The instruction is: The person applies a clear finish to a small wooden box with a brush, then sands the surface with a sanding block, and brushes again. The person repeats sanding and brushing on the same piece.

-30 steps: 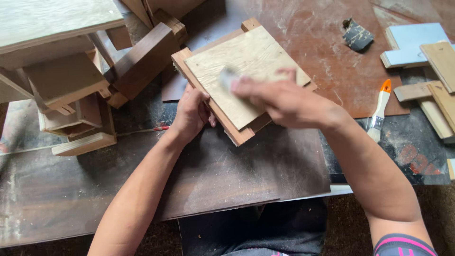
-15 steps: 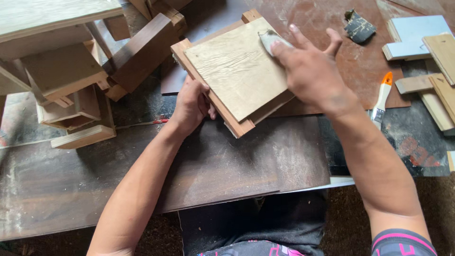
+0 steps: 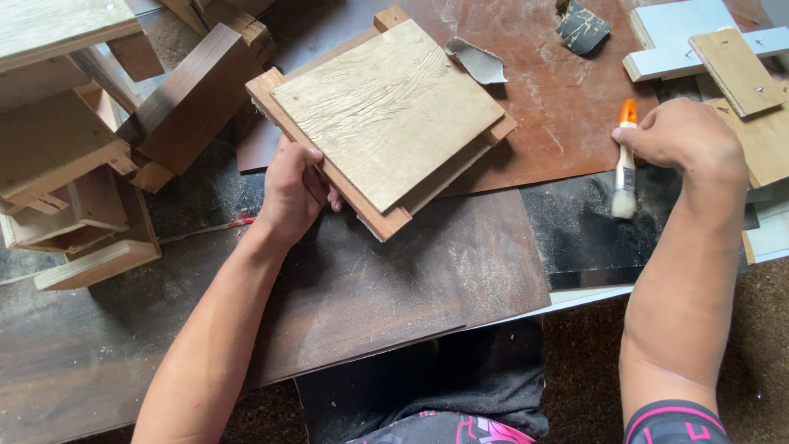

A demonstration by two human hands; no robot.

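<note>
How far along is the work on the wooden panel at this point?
Done, by the look of it: the sandpaper scrap lies put down beside the wooden panel, and dust covers the bench. In hand: the left hand steadies the panel's edge while the right hand grips the orange-handled brush, bristles off to the panel's right. Left: the panel's face has not been brushed yet.

Pale plywood panel (image 3: 386,115) (framed, tilted) beside orange-handled brush (image 3: 625,160).

dusty dark worktable (image 3: 394,288) bears a wooden panel (image 3: 386,115), sandpaper scrap (image 3: 478,62), paintbrush (image 3: 625,164), wood offcuts (image 3: 74,164).
</note>
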